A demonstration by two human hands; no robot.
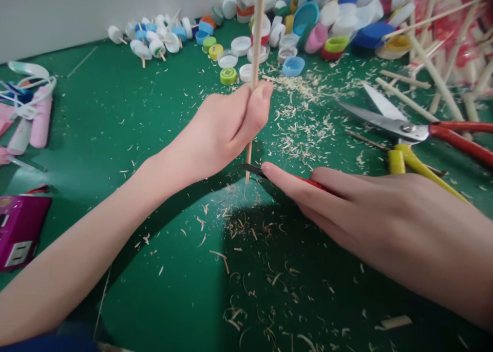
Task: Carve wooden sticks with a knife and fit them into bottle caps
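My left hand is closed around a thin wooden stick, which stands nearly upright with its lower end just below the fist. In my right hand is a small knife with a dark blade and a bit of red handle showing between the fingers. The index finger lies along the back of the knife. Its blade meets or crosses the stick near the lower tip. Pale wood shavings lie scattered on the green tabletop beneath and around both hands.
Many plastic bottle caps are heaped at the back, some with sticks through them. Red-handled scissors, a yellow-handled tool and loose sticks lie right. A purple box and pink items sit left.
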